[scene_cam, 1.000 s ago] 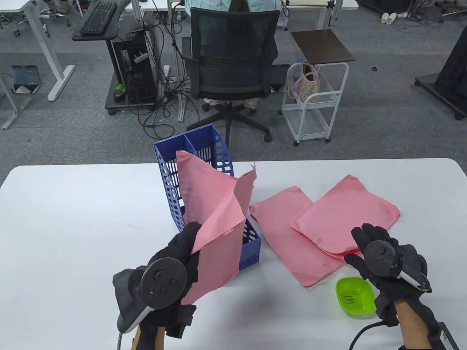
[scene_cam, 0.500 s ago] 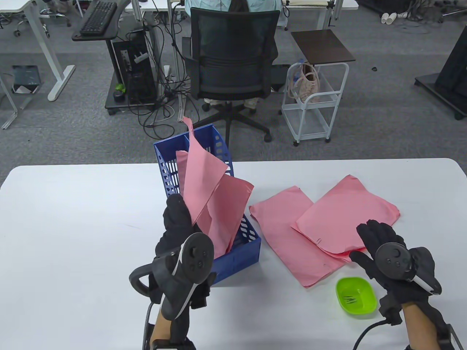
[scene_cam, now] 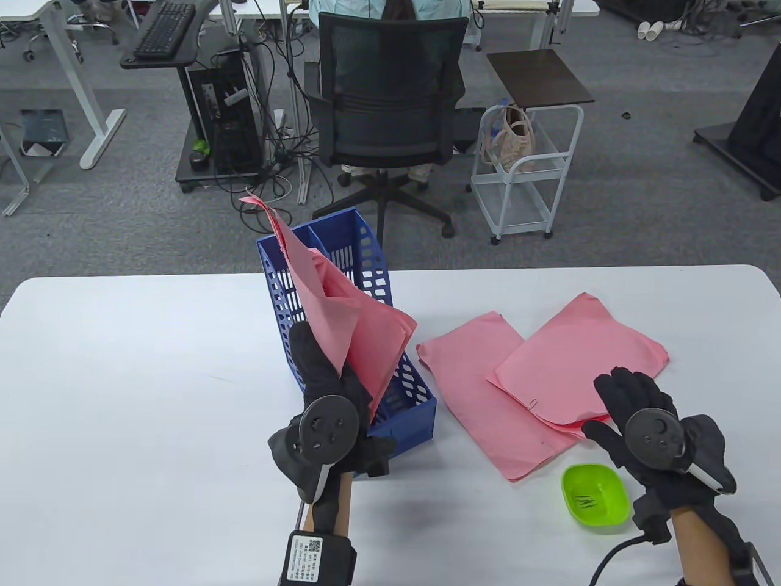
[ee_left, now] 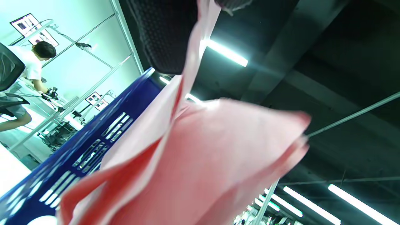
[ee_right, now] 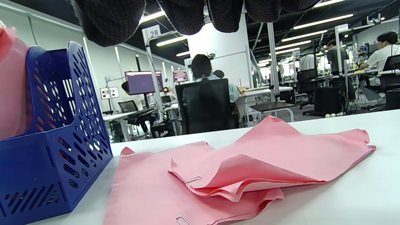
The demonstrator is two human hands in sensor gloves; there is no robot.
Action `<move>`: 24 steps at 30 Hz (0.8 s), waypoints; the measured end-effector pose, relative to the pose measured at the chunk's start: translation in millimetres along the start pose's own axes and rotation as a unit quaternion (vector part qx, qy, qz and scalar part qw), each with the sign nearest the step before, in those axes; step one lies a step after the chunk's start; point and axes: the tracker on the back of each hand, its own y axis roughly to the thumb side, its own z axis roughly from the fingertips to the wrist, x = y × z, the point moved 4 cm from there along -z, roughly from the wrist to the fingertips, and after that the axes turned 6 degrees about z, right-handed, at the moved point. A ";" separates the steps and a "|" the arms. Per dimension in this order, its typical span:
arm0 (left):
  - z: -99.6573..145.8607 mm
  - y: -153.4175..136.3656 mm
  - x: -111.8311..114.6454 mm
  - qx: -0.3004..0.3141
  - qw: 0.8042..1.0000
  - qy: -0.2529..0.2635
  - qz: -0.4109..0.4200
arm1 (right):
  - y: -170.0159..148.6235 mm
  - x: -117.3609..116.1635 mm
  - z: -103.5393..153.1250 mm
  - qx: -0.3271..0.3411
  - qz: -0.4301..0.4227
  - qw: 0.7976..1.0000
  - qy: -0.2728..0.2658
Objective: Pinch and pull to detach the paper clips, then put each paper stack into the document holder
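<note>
My left hand [scene_cam: 322,369] pinches a loose pink paper stack [scene_cam: 348,320] that stands tilted inside the blue document holder [scene_cam: 421,421], its top corner sticking up past the far rim. In the left wrist view the pink stack [ee_left: 203,162] fills the middle, beside the holder's wall [ee_left: 93,150]. Two more pink stacks lie flat to the right, one [scene_cam: 473,390] partly under the other [scene_cam: 586,357]. The upper one carries a paper clip [scene_cam: 532,402]. My right hand [scene_cam: 631,394] hovers with straight fingers [ee_right: 187,15] at that stack's near corner, holding nothing. Both clips [ee_right: 193,179] show in the right wrist view.
A green bowl [scene_cam: 595,495] with several removed clips sits near the front right, just under my right wrist. The white table [scene_cam: 122,366] stretches left of the holder. A black office chair [scene_cam: 384,110] and a white cart [scene_cam: 525,177] stand beyond the far edge.
My left hand moved forward and right, lowering the pink stack into the holder; the sheets' top swung up and left. My right hand shifted only slightly.
</note>
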 end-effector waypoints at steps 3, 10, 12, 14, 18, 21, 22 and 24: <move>2.7 -18.4 22.2 -0.006 0.999 -0.029 -0.021 | 1.1 -1.6 -0.6 0.000 0.004 1.000 0.003; 7.9 -46.4 50.8 -0.038 0.995 -0.074 -0.047 | 2.7 -4.8 -1.5 0.001 0.009 1.000 0.011; 8.5 -50.4 53.9 -0.046 0.994 -0.081 -0.052 | 3.0 -4.9 -1.4 0.000 0.009 1.000 0.012; 8.4 -53.1 56.3 -0.051 0.993 -0.091 -0.060 | 3.3 -5.2 -1.5 0.001 0.010 1.000 0.013; 8.3 -53.0 57.3 -0.037 0.991 -0.106 -0.076 | 3.7 -5.9 -1.8 0.001 0.012 1.000 0.015; 8.7 -47.9 57.9 0.001 0.986 -0.131 -0.098 | 4.1 -6.8 -2.0 0.002 0.013 1.000 0.017; 9.2 -46.3 58.2 0.014 0.984 -0.143 -0.108 | 4.4 -7.1 -2.2 0.002 0.014 1.000 0.018; 10.1 -42.2 58.3 0.042 0.976 -0.165 -0.133 | 5.3 -8.2 -2.7 0.003 0.017 1.000 0.021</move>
